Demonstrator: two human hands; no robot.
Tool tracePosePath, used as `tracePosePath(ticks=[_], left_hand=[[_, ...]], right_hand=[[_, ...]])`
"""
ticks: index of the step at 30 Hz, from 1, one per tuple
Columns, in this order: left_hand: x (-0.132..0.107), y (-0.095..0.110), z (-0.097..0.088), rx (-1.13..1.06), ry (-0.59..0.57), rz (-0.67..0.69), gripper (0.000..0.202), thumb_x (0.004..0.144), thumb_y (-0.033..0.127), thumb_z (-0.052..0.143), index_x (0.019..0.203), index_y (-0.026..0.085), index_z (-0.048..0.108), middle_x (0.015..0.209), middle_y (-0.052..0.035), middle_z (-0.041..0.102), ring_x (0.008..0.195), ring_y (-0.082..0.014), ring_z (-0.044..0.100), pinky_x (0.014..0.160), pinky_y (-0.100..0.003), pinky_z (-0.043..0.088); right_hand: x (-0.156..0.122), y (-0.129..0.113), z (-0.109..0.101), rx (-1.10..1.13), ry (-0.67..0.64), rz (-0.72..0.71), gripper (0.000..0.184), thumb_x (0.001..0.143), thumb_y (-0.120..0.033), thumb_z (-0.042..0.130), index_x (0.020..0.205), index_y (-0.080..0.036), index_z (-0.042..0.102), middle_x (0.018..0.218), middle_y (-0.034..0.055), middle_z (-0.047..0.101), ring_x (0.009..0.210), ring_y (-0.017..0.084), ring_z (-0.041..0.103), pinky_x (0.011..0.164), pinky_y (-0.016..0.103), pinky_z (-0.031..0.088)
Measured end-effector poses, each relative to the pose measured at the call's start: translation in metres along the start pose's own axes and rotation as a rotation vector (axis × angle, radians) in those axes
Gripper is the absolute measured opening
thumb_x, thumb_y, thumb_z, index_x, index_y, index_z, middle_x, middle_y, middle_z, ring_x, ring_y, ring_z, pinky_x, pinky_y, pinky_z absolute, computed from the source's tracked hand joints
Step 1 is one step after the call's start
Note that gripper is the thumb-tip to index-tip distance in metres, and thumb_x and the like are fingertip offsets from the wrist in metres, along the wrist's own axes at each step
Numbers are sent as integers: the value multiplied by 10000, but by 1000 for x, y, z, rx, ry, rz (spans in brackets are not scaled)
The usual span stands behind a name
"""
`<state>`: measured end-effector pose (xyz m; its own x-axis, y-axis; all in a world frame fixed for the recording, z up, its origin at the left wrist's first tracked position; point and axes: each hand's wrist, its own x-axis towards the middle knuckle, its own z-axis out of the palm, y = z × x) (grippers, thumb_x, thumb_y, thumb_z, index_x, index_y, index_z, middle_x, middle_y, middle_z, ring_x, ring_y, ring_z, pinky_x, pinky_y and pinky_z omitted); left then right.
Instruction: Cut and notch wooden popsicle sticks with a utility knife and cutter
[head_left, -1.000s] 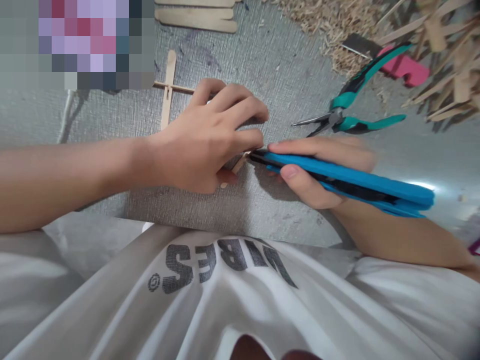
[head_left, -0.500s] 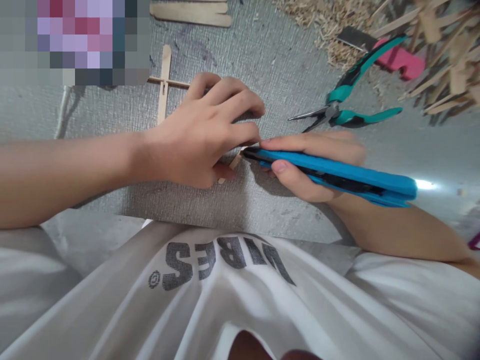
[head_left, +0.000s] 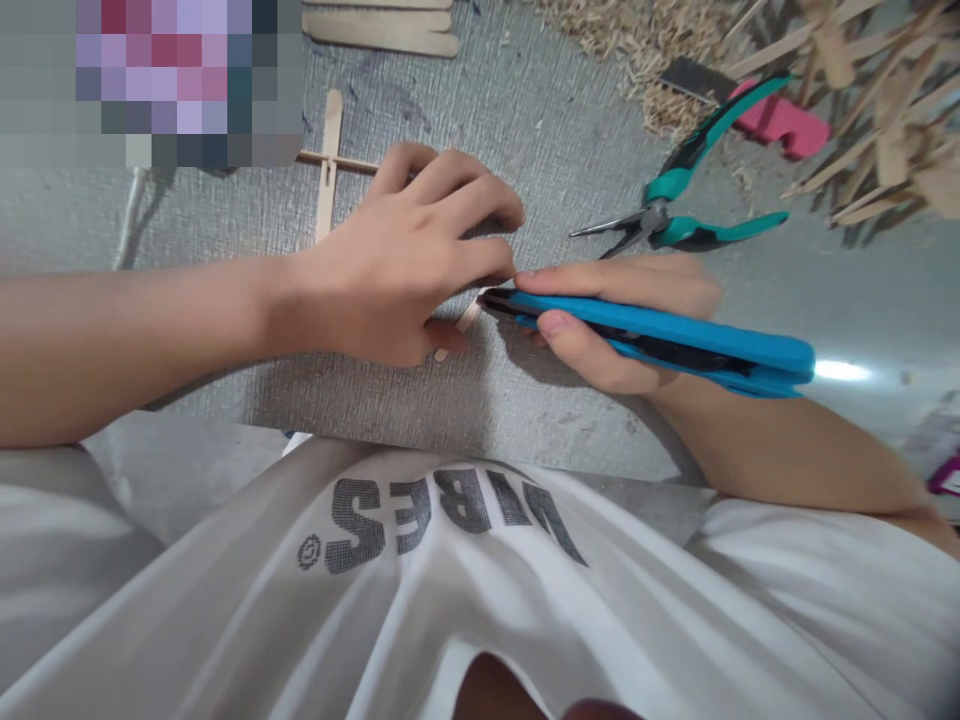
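My right hand point(head_left: 622, 310) is closed around a blue utility knife point(head_left: 675, 335), thumb along its near side. The knife's black tip rests against a thin wooden craft stick point(head_left: 471, 318) lying slantwise on the table. Over that stick my left hand point(head_left: 420, 240) is curled, its thumb and fingers holding it down; most of the stick is hidden beneath the hand. Beyond the left wrist lies a cross of craft sticks point(head_left: 328, 190), with a slot cut in the upright one near the crossing. The knife's blade cannot be made out.
Teal-handled needle-nose pliers point(head_left: 658, 215) lie spread past my right hand. Farther right are a pink-handled blade point(head_left: 780, 118), wood shavings point(head_left: 637, 60) and a heap of stick scraps point(head_left: 892, 130). Several craft sticks point(head_left: 382, 35) lie at the back. A white cable point(head_left: 131, 220) runs at left.
The whole view has shifted slightly, with things appearing a little farther left and up. Both hands and the knife keep nearly the same place on the stick.
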<state>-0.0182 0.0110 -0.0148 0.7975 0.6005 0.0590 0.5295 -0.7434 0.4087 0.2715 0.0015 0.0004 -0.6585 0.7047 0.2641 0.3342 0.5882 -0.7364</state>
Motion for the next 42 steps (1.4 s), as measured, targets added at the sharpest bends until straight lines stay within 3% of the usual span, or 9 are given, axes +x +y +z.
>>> tracePosePath(ticks=[7,11,15,19,23,27,32,38,42], left_hand=[[0,2,-3,-28,-38,-45,444,1102,482,557,1470,249,644,1708,-19,535,1675,-419,459,1324,-754,380],[1,2,0,1,17,-8,442,1000,403,718,1403,222,711,1675,-94,597,1619,-467,538,1262,-777,455],[1,2,0,-15,34,-30,426,958,413,782,1362,285,742,1682,-56,626,1592,-444,560,1291,-737,482],[1,2,1,-109,55,-27,385,989,397,747,1356,279,749,1684,-44,621,1602,-435,544,1354,-731,422],[4,3,4,-118,29,-28,427,924,312,807,1339,225,753,1700,-103,600,1607,-482,530,1323,-786,390],[5,0,8,-80,36,-13,468,912,320,843,1357,201,758,1679,-128,599,1624,-501,515,1298,-798,391],[4,-2,5,-73,45,-18,436,962,455,830,1340,249,760,1668,-45,616,1628,-442,508,1335,-753,384],[7,0,-1,-47,-3,-20,447,945,449,885,1315,214,795,1668,-137,628,1619,-502,518,1304,-779,387],[5,0,-1,-56,11,-20,421,981,436,827,1342,224,786,1667,-121,624,1624,-495,524,1297,-778,395]], right_hand=[[0,7,5,-19,6,-132,335,1080,-281,772,1387,-370,874,1121,8,938,854,216,907,740,284,736],[1,5,5,-73,-13,-203,391,1057,-261,793,1434,-347,849,1095,12,938,788,214,893,688,289,722],[6,-4,3,-110,-25,-156,365,1054,-244,782,1389,-368,852,1113,4,938,828,233,903,720,326,747],[12,-9,0,-141,-80,-208,322,1042,-209,775,1341,-299,853,1028,15,927,755,215,873,681,325,732],[15,-6,0,-180,-116,-183,303,1074,-285,728,1344,-371,835,1082,-17,932,776,205,877,723,324,750],[9,7,8,-157,-25,-276,311,1068,-241,716,1354,-313,814,1076,-4,934,788,181,883,734,277,738],[-4,22,12,-235,26,-254,283,1119,-450,674,1293,-327,861,902,4,906,651,193,834,594,304,697],[-2,22,8,-100,163,-311,380,1043,-335,774,1414,-326,855,1020,5,933,706,197,860,614,289,716],[-3,21,9,-84,98,-231,357,1064,-364,755,1402,-375,869,1100,-2,940,770,224,890,676,311,745]])
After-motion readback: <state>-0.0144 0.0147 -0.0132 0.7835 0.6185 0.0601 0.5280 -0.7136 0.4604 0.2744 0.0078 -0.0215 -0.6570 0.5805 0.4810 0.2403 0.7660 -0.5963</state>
